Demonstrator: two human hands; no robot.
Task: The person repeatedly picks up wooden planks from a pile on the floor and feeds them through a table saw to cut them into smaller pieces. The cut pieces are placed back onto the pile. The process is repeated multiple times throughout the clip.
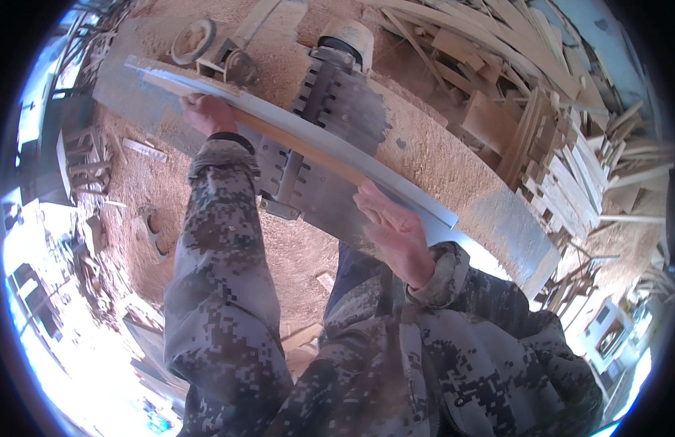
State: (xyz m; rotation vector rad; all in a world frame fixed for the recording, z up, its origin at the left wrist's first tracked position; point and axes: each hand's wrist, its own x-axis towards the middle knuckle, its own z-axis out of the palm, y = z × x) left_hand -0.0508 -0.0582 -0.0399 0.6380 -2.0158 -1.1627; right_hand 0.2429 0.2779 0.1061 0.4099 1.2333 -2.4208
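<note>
A narrow wooden strip (297,142) lies on edge along the long pale metal fence (396,186) of a jointer, crossing the slot of its cutter head (288,178). Toward the strip's left part, my left hand (208,114) is closed over it, fingers curled and partly hidden behind the wrist. At the strip's right end, my right hand (392,224) presses with bent fingers around the wood, close beside the fence. The metal table (330,207) runs beneath both hands. Camouflage sleeves cover my forearms.
Behind the fence are a round-ended housing (348,40), a fence bracket (232,64) and a dusty ring (193,40). Offcuts and boards (490,124) are heaped at the far right. Sawdust (294,251) covers the floor. Wooden frames (86,160) stand at the left.
</note>
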